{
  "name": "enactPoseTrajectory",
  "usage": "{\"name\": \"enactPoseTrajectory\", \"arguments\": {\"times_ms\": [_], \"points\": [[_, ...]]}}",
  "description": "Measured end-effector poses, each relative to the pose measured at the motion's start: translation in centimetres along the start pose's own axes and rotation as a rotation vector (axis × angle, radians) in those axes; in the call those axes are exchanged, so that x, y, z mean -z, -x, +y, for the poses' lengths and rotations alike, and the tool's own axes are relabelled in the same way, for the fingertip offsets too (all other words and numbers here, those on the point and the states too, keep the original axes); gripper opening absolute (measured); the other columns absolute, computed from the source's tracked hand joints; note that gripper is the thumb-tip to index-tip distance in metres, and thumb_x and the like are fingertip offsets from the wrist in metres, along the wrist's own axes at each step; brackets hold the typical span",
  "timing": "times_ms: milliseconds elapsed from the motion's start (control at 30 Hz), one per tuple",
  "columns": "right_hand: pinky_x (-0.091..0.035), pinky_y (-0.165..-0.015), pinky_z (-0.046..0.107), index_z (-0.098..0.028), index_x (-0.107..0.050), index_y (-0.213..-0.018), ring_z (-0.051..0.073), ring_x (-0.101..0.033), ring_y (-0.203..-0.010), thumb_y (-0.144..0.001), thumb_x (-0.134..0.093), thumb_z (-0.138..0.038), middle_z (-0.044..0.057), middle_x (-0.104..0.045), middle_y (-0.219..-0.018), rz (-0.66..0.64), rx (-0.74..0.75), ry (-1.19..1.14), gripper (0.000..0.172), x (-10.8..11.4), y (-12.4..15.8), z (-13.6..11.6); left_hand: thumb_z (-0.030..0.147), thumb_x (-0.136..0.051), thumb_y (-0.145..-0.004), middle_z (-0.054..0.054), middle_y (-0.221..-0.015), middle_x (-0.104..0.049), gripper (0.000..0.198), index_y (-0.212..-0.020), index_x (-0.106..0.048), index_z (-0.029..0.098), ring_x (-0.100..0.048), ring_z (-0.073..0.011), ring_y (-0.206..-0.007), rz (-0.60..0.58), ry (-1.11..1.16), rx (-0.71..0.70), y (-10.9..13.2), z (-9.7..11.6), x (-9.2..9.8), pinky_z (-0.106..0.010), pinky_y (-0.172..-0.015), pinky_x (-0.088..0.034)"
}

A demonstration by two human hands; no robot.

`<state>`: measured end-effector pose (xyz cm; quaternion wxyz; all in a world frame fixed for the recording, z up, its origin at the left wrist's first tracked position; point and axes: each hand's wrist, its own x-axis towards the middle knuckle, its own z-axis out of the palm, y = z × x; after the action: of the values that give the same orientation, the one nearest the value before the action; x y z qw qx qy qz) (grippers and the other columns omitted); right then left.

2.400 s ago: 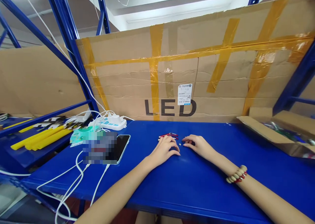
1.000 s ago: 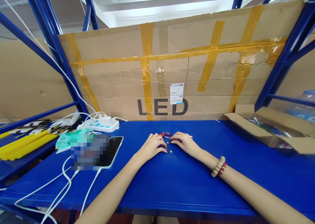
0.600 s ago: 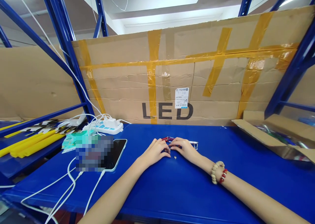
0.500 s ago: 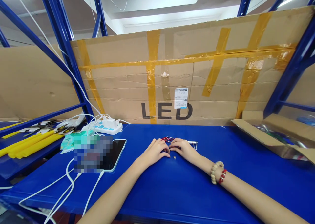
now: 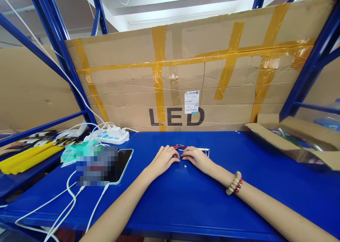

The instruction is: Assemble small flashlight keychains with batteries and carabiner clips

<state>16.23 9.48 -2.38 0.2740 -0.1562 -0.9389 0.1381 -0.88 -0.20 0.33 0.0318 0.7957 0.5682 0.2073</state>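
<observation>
- While both forearms (image 5: 123,203) cross its near edge in the head view, the glossy blue tabletop (image 5: 172,203) spreads right to the open brown cardboard box (image 5: 275,146).
- Left hand (image 5: 165,159) and right hand (image 5: 198,157) curl half-closed, fingertips nearly meeting; whether they pinch anything, I cannot tell.
- A small round silver disc (image 5: 185,166) lies just before them, slim shiny red pieces (image 5: 180,147) behind.
- Against one second ago, the hands sit closer; one disc shows, not two.

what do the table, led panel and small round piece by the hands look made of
Table: probably painted metal, smooth blue with a soft sheen. LED panel: matt brown cardboard, creased and taped. Small round piece: perhaps metal, silvery and shiny, though too small to be sure.
</observation>
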Motion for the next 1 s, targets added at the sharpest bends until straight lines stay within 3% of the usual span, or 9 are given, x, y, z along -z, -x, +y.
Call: {"name": "enactPoseTrajectory", "arguments": {"times_ms": [300, 500, 600, 733, 833, 933, 1000], "points": [[-0.047, -0.075, 0.029, -0.019, -0.070, -0.080, 0.016, -0.060, -0.078, -0.083, -0.052, -0.017, 0.005, -0.066, -0.081, 0.021, -0.006, -0.056, 0.019, 0.7, 0.5, -0.1, 0.038, -0.053, -0.083, 0.002, -0.088, -0.059, 0.016, -0.083, -0.056, 0.022, -0.048, -0.0151, -0.088, 0.007, 0.029, -0.009, -0.3, -0.1, -0.8, -0.030, -0.080, -0.031], [-0.049, -0.072, 0.028, -0.020, -0.070, -0.081, 0.016, -0.062, -0.077, -0.081, -0.056, -0.027, 0.005, -0.069, -0.082, 0.177, -0.088, -0.117, 0.016, 2.7, 0.5, 0.3, 0.045, -0.050, -0.083, 0.001, -0.088, -0.059, 0.025, -0.085, -0.055, 0.021, -0.049, -0.0155, -0.085, 0.068, 0.005, -0.028, -0.3, 0.1, -0.4, -0.030, -0.077, -0.032], [-0.049, -0.068, 0.028, -0.020, -0.070, -0.080, 0.017, -0.063, -0.078, -0.079, -0.058, -0.030, 0.005, -0.070, -0.083, 0.360, -0.187, -0.079, 0.016, 6.3, 0.5, 1.8, 0.046, -0.045, -0.085, 0.000, -0.084, -0.059, 0.029, -0.083, -0.055, 0.020, -0.049, -0.0159, -0.083, 0.078, -0.008, -0.031, -0.3, 0.2, -0.2, -0.030, -0.074, -0.032], [-0.050, -0.072, 0.029, -0.017, -0.070, -0.084, 0.018, -0.064, -0.078, -0.076, -0.058, -0.033, 0.007, -0.071, -0.085, 0.762, -0.403, 0.046, 0.022, 14.2, 3.1, 5.6, 0.047, -0.044, -0.085, -0.001, -0.085, -0.059, 0.029, -0.086, -0.054, 0.020, -0.050, -0.0163, -0.081, 0.085, -0.016, -0.050, -0.4, 0.3, -0.1, -0.030, -0.074, -0.032], [-0.047, -0.073, 0.027, -0.013, -0.069, -0.092, 0.018, -0.064, -0.081, -0.076, -0.058, -0.033, 0.012, -0.069, -0.093, 1.039, -0.738, 0.290, 0.028, 20.0, 7.3, 8.6, 0.046, -0.043, -0.086, -0.001, -0.086, -0.059, 0.028, -0.087, -0.054, 0.021, -0.049, -0.0162, -0.081, 0.101, -0.026, -0.087, -0.4, 0.4, 0.0, -0.030, -0.073, -0.032], [-0.045, -0.070, 0.031, -0.004, -0.068, -0.092, 0.020, -0.063, -0.076, -0.078, -0.053, -0.023, 0.021, -0.068, -0.090, 1.064, -0.935, 0.364, 0.028, 22.9, 11.5, 10.7, 0.045, -0.043, -0.086, -0.001, -0.087, -0.059, 0.027, -0.088, -0.054, 0.021, -0.048, -0.0163, -0.081, 0.108, -0.038, -0.116, -0.3, 0.5, 0.0, -0.030, -0.073, -0.032], [-0.043, -0.060, 0.031, -0.007, -0.069, -0.069, 0.019, -0.060, -0.059, -0.068, -0.061, -0.014, 0.016, -0.068, -0.066, 0.951, -1.025, 0.354, 0.011, 23.5, 13.5, 11.6, 0.045, -0.043, -0.087, -0.002, -0.089, -0.059, 0.027, -0.089, -0.054, 0.020, -0.048, -0.0164, -0.081, 0.107, -0.042, -0.119, -0.4, 0.5, -0.1, -0.030, -0.073, -0.032]]}}
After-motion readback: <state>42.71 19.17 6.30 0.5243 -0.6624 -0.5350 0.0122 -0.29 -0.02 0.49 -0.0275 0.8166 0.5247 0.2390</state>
